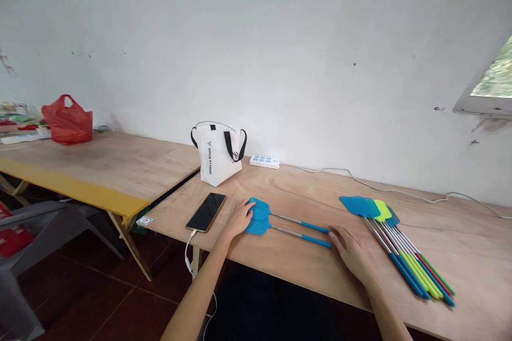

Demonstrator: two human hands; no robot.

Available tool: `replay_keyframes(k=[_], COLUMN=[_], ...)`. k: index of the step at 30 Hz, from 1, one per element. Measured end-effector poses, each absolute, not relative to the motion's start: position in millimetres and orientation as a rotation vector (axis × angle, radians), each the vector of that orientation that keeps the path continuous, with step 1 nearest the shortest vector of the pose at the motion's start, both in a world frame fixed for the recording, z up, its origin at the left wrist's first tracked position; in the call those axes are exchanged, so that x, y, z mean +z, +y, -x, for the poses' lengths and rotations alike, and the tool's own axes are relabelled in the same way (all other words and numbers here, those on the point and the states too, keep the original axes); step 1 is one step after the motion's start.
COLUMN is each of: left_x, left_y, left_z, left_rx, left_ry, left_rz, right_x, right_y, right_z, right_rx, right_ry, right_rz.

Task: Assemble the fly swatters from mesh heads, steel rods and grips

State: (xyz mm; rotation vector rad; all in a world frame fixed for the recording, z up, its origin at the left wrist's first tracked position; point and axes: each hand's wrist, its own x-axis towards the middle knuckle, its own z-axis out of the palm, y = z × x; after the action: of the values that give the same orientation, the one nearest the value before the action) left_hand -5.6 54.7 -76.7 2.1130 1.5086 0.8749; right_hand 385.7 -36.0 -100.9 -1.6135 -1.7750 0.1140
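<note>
While apparently aligning two blue swatters (261, 209), resting left hand (239, 217) loosely on heads (258, 226), right hand (349, 248) unclenched at handles (316, 241); probably needing ends evened.

I record soft, even daylight on the pale wall (280, 53); the window (496, 77) at right is brightest, its view washed out. The floor (112, 303) lies in deep shadow. I find far-left clutter (18, 114) blurred, the grey chair (60, 234) stretched by wide-angle distortion.
</note>
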Motion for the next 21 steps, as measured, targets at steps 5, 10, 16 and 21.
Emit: replay_keyframes(k=[5,10,16,21], left_x=[-77,-79,-81,-83], left_y=[56,54,53,54], left_z=[11,4,1,2], left_rx=[0.849,0.763,0.738,0.733], left_ry=[1.461,1.57,1.586,1.598], left_rz=[-2.181,-2.332,-2.395,-2.402], right_x=[-115,-119,-117,-120], right_y=[-36,-38,-37,-35], right_z=[-403,-395,-395,-396], right_rx=[-0.049,-0.193,-0.231,-0.259], right_ry=[-1.83,-1.915,-1.937,-1.937], right_rz=[1.829,1.923,1.931,1.947])
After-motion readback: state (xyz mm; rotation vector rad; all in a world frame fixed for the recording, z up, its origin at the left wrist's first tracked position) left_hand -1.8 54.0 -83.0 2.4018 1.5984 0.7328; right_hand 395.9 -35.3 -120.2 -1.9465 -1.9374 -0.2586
